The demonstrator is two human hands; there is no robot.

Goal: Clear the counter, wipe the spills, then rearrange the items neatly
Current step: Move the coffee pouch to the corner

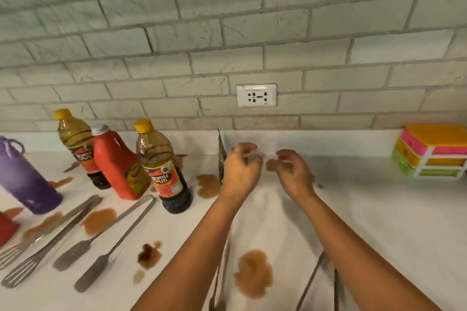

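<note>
My left hand (241, 168) and my right hand (294, 171) hover side by side over the white counter (379, 222) near the back wall. Their fingers are loosely curled and I see nothing in them. A thin dark packet (221, 156) stands on edge just left of my left hand; I cannot tell whether they touch. Brown spills lie between the hands (271, 164), left of the packet (208, 184), under my forearms (255, 275) and by the utensils (99, 219). A darker stain (149, 255) sits front centre.
At the left stand two yellow-capped bottles (74, 149) (163, 166), a red jug (118, 164) and a purple bottle (25, 177). Metal spatulas (50, 242) and tongs (121, 230) lie in front. A coloured drawer box (434, 151) stands at the back right. More utensils (313, 280) lie under my arms.
</note>
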